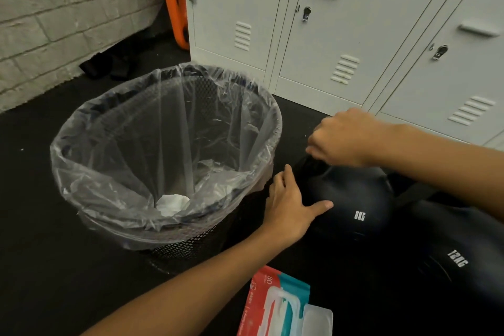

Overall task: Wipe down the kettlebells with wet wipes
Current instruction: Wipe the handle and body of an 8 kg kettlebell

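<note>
So, 8kg kettlebell (351,207) on the floor beside the bin (166,155), left hand (289,207) flat on it with straight fingers, right hand (343,139) curled over the hard-to-see handle, wipes pack (281,305) cut off below.

My right hand (345,138) covers the 8KG kettlebell's (354,199) handle, so I can't tell how my fingers sit on it. My right forearm hides the 12KG kettlebell's (447,248) handle too. At 6 o'clock the wipes pack (275,305) is cut off by the bottom edge, its print too small to read.
</note>
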### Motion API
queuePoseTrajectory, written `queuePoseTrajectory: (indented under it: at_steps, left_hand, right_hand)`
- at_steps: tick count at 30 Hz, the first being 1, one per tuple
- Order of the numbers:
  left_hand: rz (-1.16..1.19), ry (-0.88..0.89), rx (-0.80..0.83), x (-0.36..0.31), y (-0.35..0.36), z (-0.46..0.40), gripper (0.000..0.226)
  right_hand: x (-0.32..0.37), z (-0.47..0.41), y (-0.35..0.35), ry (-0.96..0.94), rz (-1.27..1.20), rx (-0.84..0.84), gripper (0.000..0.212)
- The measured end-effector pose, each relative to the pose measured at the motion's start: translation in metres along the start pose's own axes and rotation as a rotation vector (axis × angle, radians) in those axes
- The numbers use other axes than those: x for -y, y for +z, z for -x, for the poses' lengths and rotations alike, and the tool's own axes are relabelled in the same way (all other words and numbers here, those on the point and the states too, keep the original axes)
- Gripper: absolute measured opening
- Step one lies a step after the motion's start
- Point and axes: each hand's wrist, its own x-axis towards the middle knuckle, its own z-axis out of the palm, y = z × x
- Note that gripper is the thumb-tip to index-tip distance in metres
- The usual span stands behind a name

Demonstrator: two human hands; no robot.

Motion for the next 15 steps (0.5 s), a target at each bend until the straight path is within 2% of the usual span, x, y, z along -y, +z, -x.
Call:
queuePoseTrajectory:
  at_steps: [5,7,12,15]
  left_hand:
    - [-0.038,-0.100,0.016,0.001,0.001,0.001,0.117]
    - [-0.038,-0.115,0.025,0.002,0.001,0.001,0.116]
    - [-0.031,-0.056,0.005,0.003,0.002,0.002,0.108]
    - [-0.040,0.040,-0.019,0.002,0.002,0.002,0.099]
  right_hand:
    - [0.035,-0.017,0.021,-0.178,0.301,0.067,0.032]
    - [0.033,-0.015,0.027,-0.229,0.326,0.016,0.028]
    - [0.008,0.003,0.023,-0.250,0.237,-0.121,0.023]
    - [-0.010,0.008,0.013,-0.151,0.027,-0.126,0.031]
